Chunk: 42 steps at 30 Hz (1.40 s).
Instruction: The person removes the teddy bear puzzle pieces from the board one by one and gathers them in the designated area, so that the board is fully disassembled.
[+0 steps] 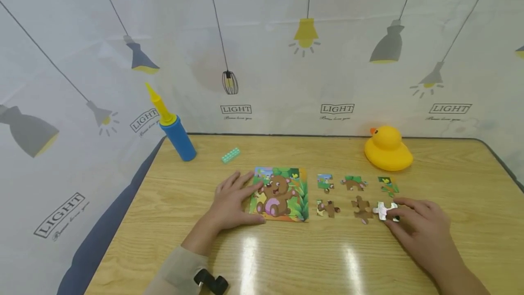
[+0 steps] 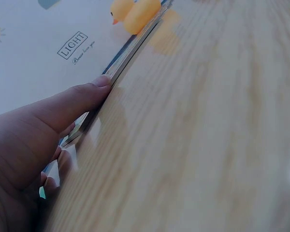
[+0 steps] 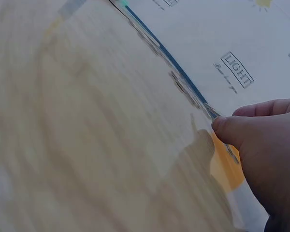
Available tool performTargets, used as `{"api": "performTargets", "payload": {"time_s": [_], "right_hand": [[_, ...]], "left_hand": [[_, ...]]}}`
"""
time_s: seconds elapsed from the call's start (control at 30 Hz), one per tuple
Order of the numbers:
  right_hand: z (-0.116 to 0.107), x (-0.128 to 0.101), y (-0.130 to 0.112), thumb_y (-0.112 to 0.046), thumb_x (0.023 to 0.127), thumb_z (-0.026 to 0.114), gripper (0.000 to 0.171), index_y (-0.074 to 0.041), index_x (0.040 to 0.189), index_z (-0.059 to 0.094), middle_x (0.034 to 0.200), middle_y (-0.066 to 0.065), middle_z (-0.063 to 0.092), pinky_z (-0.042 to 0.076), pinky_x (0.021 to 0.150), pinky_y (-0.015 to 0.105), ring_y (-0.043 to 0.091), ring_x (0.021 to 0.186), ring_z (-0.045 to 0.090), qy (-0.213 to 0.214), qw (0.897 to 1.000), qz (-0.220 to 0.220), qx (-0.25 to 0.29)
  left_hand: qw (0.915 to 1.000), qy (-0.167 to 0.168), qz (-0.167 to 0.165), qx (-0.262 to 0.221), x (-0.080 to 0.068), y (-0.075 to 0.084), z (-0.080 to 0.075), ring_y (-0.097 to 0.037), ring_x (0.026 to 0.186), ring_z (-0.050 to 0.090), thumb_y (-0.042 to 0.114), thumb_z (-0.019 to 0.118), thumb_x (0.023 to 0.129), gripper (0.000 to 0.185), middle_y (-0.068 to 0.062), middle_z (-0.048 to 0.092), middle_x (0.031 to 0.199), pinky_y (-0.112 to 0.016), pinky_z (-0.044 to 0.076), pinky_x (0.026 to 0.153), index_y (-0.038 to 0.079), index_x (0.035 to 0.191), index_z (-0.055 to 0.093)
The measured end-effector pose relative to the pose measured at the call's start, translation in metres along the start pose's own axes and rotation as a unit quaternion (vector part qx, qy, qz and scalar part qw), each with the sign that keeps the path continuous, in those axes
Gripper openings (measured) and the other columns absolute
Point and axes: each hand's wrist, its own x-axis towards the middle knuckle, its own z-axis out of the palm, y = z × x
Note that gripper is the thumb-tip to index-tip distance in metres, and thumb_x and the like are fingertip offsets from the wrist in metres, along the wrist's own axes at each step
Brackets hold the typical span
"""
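Under my left hand (image 1: 232,200) lies the bear puzzle board (image 1: 280,193); the fingers rest flat along its near-left edge, which I judge keeps it from sliding. Just right of it, five loose pieces sit face up in two rows. My right hand (image 1: 417,223) pinches the sixth, a shiny piece (image 1: 385,210) nearest its fingertips, seemingly to lift it.
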Motion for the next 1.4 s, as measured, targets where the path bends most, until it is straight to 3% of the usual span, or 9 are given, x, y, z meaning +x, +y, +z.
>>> {"api": "performTargets", "payload": {"time_s": [0.1, 0.13, 0.27, 0.33, 0.57, 0.8, 0.87, 1.1, 1.4], "right_hand": [[-0.008, -0.005, 0.005, -0.068, 0.104, 0.053, 0.065, -0.011, 0.089, 0.08, 0.11, 0.019, 0.077, 0.026, 0.105, 0.023, 0.037, 0.097, 0.064, -0.01, 1.0, 0.022, -0.003], [-0.01, -0.006, 0.007, -0.063, 0.102, 0.063, 0.056, -0.011, 0.09, 0.081, 0.111, 0.02, 0.077, 0.026, 0.104, 0.023, 0.037, 0.098, 0.064, -0.013, 0.999, 0.029, -0.002], [-0.014, -0.006, 0.008, -0.024, 0.08, 0.092, 0.022, -0.01, 0.093, 0.082, 0.115, 0.019, 0.077, 0.026, 0.103, 0.022, 0.034, 0.101, 0.062, -0.03, 0.998, 0.049, 0.007], [-0.014, -0.007, 0.008, -0.004, 0.066, 0.092, 0.03, -0.01, 0.093, 0.082, 0.115, 0.019, 0.077, 0.027, 0.102, 0.021, 0.032, 0.102, 0.061, -0.033, 0.998, 0.057, 0.013], [-0.009, -0.011, 0.007, 0.002, 0.068, 0.09, 0.032, -0.012, 0.095, 0.082, 0.114, 0.016, 0.077, 0.027, 0.096, 0.024, 0.029, 0.102, 0.058, -0.037, 0.994, 0.099, 0.016], [-0.009, -0.01, 0.005, 0.002, 0.076, 0.087, 0.028, -0.012, 0.099, 0.081, 0.118, 0.018, 0.076, 0.033, 0.09, 0.046, 0.035, 0.106, 0.058, -0.063, 0.989, 0.136, 0.012], [-0.008, -0.01, 0.005, 0.002, 0.076, 0.086, 0.027, -0.012, 0.099, 0.081, 0.117, 0.018, 0.076, 0.033, 0.09, 0.046, 0.036, 0.106, 0.059, -0.062, 0.989, 0.134, 0.012], [-0.006, -0.011, 0.007, 0.004, 0.076, 0.088, 0.027, -0.013, 0.097, 0.082, 0.114, 0.014, 0.077, 0.03, 0.093, 0.028, 0.029, 0.103, 0.059, -0.048, 0.991, 0.127, 0.01], [-0.007, -0.01, 0.005, 0.002, 0.079, 0.088, 0.028, -0.012, 0.103, 0.083, 0.118, 0.012, 0.078, 0.037, 0.086, 0.035, 0.026, 0.102, 0.058, -0.066, 0.99, 0.122, 0.001]], "left_hand": [[1.0, 0.0, 0.002, -0.001, 0.001, 0.0, 0.001, -0.042, 0.162, 0.009, 0.074, 0.081, 0.079, 0.103, -0.001, 0.021, 0.177, -0.069, 0.01, 0.123, 0.029, 0.165, 0.045], [1.0, 0.001, 0.002, -0.001, 0.001, 0.0, 0.002, -0.042, 0.162, 0.009, 0.074, 0.081, 0.079, 0.103, -0.001, 0.021, 0.177, -0.069, 0.01, 0.123, 0.029, 0.165, 0.045], [1.0, 0.002, -0.001, -0.001, 0.001, 0.0, 0.001, -0.042, 0.162, 0.009, 0.073, 0.082, 0.079, 0.103, -0.001, 0.021, 0.177, -0.069, 0.01, 0.123, 0.029, 0.165, 0.045], [1.0, 0.001, -0.001, 0.0, 0.001, 0.0, 0.001, -0.042, 0.162, 0.009, 0.074, 0.081, 0.079, 0.103, 0.0, 0.021, 0.177, -0.069, 0.01, 0.123, 0.029, 0.164, 0.045], [1.0, 0.0, 0.0, 0.001, 0.002, -0.001, 0.001, -0.042, 0.162, 0.009, 0.074, 0.081, 0.079, 0.103, 0.0, 0.021, 0.177, -0.069, 0.01, 0.123, 0.029, 0.164, 0.045], [1.0, 0.002, 0.001, -0.002, 0.001, 0.0, 0.001, -0.044, 0.161, 0.009, 0.073, 0.082, 0.078, 0.103, -0.001, 0.021, 0.177, -0.07, 0.01, 0.122, 0.029, 0.164, 0.046], [1.0, 0.003, 0.002, -0.002, 0.002, 0.0, 0.001, -0.044, 0.161, 0.01, 0.073, 0.082, 0.078, 0.103, -0.001, 0.022, 0.177, -0.07, 0.01, 0.122, 0.029, 0.164, 0.047], [0.9999, 0.014, 0.009, 0.0, 0.002, 0.0, 0.002, -0.043, 0.161, 0.012, 0.07, 0.084, 0.077, 0.101, -0.003, 0.026, 0.176, -0.069, 0.012, 0.122, 0.027, 0.162, 0.05], [0.9999, 0.013, 0.008, -0.002, 0.001, 0.002, 0.0, -0.045, 0.161, 0.013, 0.07, 0.084, 0.079, 0.099, -0.004, 0.028, 0.175, -0.071, 0.013, 0.121, 0.027, 0.161, 0.051]]}}
